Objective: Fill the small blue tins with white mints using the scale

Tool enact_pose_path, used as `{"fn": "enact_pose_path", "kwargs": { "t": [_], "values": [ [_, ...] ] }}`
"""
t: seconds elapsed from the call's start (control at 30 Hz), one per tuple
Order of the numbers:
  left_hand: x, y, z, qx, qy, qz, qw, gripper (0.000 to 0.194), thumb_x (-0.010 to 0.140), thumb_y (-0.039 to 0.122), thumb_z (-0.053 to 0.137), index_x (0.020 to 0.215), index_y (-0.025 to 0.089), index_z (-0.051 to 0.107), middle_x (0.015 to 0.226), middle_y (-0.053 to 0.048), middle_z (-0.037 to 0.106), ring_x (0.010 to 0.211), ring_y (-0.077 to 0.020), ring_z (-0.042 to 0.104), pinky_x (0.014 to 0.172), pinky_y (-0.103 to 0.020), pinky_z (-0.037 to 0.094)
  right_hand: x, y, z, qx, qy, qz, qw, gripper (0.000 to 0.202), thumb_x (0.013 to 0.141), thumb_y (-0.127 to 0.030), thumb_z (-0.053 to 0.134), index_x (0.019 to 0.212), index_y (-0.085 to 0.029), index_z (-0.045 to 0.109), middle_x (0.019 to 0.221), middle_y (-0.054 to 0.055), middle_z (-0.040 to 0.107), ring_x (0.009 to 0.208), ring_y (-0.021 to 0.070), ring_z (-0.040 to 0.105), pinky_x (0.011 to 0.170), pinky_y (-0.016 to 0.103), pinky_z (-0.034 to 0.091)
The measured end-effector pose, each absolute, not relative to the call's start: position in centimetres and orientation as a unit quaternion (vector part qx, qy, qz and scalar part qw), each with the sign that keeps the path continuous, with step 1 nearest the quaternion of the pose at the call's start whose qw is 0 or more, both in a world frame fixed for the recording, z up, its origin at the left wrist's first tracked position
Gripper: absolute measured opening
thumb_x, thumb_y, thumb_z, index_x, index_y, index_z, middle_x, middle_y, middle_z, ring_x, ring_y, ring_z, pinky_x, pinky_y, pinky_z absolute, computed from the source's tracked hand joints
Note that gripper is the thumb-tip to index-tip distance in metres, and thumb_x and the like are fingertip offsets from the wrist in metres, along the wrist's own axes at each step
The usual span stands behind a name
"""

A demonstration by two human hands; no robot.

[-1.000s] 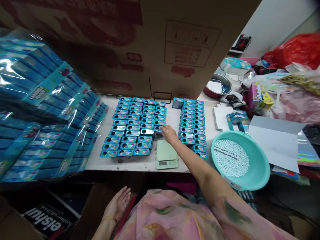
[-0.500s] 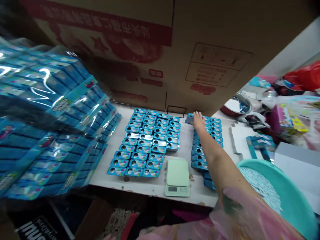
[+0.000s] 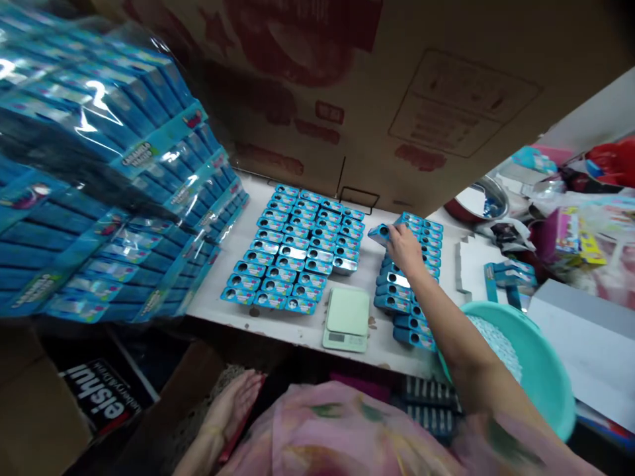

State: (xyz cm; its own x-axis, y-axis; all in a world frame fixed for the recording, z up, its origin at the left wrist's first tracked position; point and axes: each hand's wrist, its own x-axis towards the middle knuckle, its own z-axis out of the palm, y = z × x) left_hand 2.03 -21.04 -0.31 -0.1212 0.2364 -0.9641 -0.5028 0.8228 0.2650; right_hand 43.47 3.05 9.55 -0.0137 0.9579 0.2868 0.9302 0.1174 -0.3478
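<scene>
My right hand [image 3: 405,250] pinches a small blue box [image 3: 379,233] with a round dark hole in its face. The box is tilted at the far left corner of the right-hand block of blue boxes [image 3: 430,253], on the white table. Low by my lap, my left hand [image 3: 239,402] lies with its fingers stretched out and nothing in it. Left of centre stand more blue boxes [image 3: 280,270] in close rows. Between the two blocks, near the front edge, sits a pale green kitchen scale [image 3: 347,314] with nothing on its plate.
A large cardboard carton [image 3: 367,132] walls off the back. Plastic-wrapped stacks of blue boxes [image 3: 124,198] tower at the left. On the right are a turquoise basin [image 3: 546,377] of small pale pieces, a metal bowl [image 3: 499,192] and heaped bags [image 3: 615,225].
My right hand has drawn the blue box away from its row, towards me. My left hand has come into view at the bottom. The whole view has shifted.
</scene>
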Motion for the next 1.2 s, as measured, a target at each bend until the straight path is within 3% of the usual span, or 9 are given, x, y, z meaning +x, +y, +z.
{"fn": "enact_pose_path", "kwargs": {
  "t": [0.1, 0.27, 0.37, 0.53, 0.67, 0.77, 0.87, 1.0, 1.2],
  "values": [
    [4.4, -19.4, 0.5, -0.009, 0.663, 0.299, 0.686, 0.013, 0.074, 0.009, 0.051, 0.078, 0.017, 0.059, 0.072, -0.004, 0.067, 0.067, -0.0121, 0.063, 0.062, -0.022, 0.051, 41.8, -3.9, 11.2, -0.616, -0.774, 0.038, 0.146, 0.044, 0.075, -0.018, 0.046, 0.119, -0.021, 0.044, 0.107, 0.009, 0.048, 0.096, 0.0236, 0.045, 0.076, 0.035, 0.042],
    [9.5, -16.5, 1.7, 0.059, 0.598, 0.270, 0.752, 0.012, 0.070, 0.012, 0.057, 0.081, 0.011, 0.060, 0.083, -0.013, 0.065, 0.068, -0.0154, 0.062, 0.062, -0.024, 0.048, 37.0, -11.3, 8.9, -0.570, -0.810, 0.118, 0.079, 0.041, 0.077, -0.016, 0.046, 0.117, -0.021, 0.047, 0.102, 0.010, 0.052, 0.090, 0.0217, 0.048, 0.076, 0.034, 0.044],
    [11.7, -15.2, 2.0, 0.082, 0.583, 0.262, 0.765, 0.014, 0.070, 0.014, 0.058, 0.084, 0.011, 0.059, 0.082, -0.012, 0.064, 0.069, -0.0151, 0.062, 0.065, -0.026, 0.047, 35.6, -12.5, 7.3, -0.568, -0.807, 0.147, 0.063, 0.040, 0.077, -0.015, 0.046, 0.117, -0.021, 0.048, 0.103, 0.010, 0.053, 0.091, 0.0217, 0.049, 0.076, 0.034, 0.045],
    [12.7, -14.2, 1.6, 0.077, 0.576, 0.272, 0.767, 0.015, 0.072, 0.018, 0.055, 0.085, 0.012, 0.059, 0.090, -0.012, 0.063, 0.075, -0.0153, 0.061, 0.072, -0.029, 0.045, 37.5, -14.7, 6.1, -0.629, -0.732, 0.178, 0.195, 0.044, 0.078, -0.027, 0.051, 0.121, -0.025, 0.044, 0.115, 0.007, 0.049, 0.105, 0.0212, 0.045, 0.088, 0.036, 0.041],
    [13.8, -13.3, 0.4, 0.064, 0.577, 0.287, 0.762, 0.018, 0.074, 0.022, 0.053, 0.087, 0.014, 0.060, 0.107, -0.013, 0.058, 0.095, -0.0168, 0.056, 0.082, -0.029, 0.040, 39.1, -17.7, 2.0, -0.726, -0.563, 0.249, 0.306, 0.036, 0.080, -0.030, 0.045, 0.113, -0.018, 0.052, 0.105, 0.009, 0.057, 0.090, 0.0180, 0.056, 0.080, 0.035, 0.046],
    [15.4, -12.5, -0.5, 0.063, 0.559, 0.298, 0.771, 0.023, 0.078, 0.027, 0.047, 0.095, 0.015, 0.059, 0.120, -0.012, 0.050, 0.109, -0.0175, 0.047, 0.087, -0.029, 0.037, 38.8, -19.4, -2.1, -0.743, -0.461, 0.344, 0.343, 0.038, 0.076, -0.027, 0.046, 0.111, -0.016, 0.053, 0.098, 0.009, 0.062, 0.080, 0.0167, 0.060, 0.072, 0.035, 0.049],
    [16.8, -12.2, -1.0, 0.055, 0.533, 0.299, 0.790, 0.029, 0.082, 0.031, 0.041, 0.100, 0.015, 0.056, 0.128, -0.011, 0.043, 0.114, -0.0182, 0.042, 0.087, -0.030, 0.038, 37.8, -20.4, -4.5, -0.713, -0.418, 0.425, 0.370, 0.040, 0.073, -0.022, 0.047, 0.112, -0.017, 0.052, 0.103, 0.008, 0.061, 0.088, 0.0163, 0.060, 0.076, 0.035, 0.048],
    [17.8, -12.9, -0.9, 0.055, 0.532, 0.296, 0.791, 0.032, 0.083, 0.035, 0.038, 0.104, 0.016, 0.054, 0.132, -0.010, 0.038, 0.115, -0.0176, 0.040, 0.085, -0.029, 0.040, 37.2, -21.9, -4.7, -0.703, -0.366, 0.461, 0.399, 0.047, 0.069, -0.016, 0.044, 0.115, -0.015, 0.049, 0.112, 0.009, 0.056, 0.098, 0.0160, 0.057, 0.084, 0.035, 0.045],
    [18.6, -14.3, -0.8, 0.060, 0.528, 0.263, 0.805, 0.037, 0.081, 0.040, 0.041, 0.105, 0.016, 0.054, 0.131, -0.010, 0.040, 0.115, -0.0194, 0.040, 0.088, -0.031, 0.038, 37.6, -24.8, -3.8, -0.706, -0.289, 0.485, 0.427, 0.051, 0.066, -0.014, 0.041, 0.116, -0.013, 0.047, 0.107, 0.009, 0.060, 0.093, 0.0157, 0.058, 0.080, 0.033, 0.047]
  ]
}}
